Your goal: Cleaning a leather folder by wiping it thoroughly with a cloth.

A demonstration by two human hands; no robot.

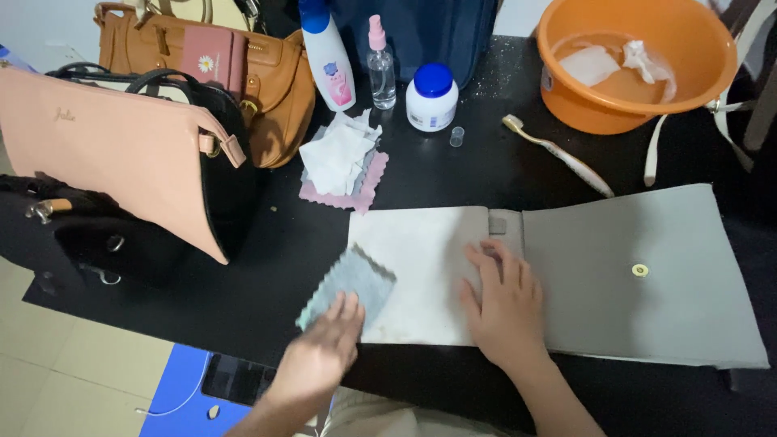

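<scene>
An opened grey flap bag (631, 283) lies flat on the black table (453, 170), its pale inner lining (421, 259) facing up. My left hand (320, 356) presses a small grey cloth (352, 279) with zigzag edges against the lining's lower left corner. My right hand (503, 303) lies flat, fingers spread, on the bag near its middle fold, holding it down. A brass snap (640, 270) shows on the grey flap to the right.
At left stand a pink-and-black handbag (121, 154), a tan handbag (267, 73) and a black bag (73, 235). Behind are folded cloths (344, 162), a white-and-blue bottle (328, 53), a spray bottle (380, 65), a white jar (431, 97), a toothbrush (558, 154) and an orange basin (639, 61).
</scene>
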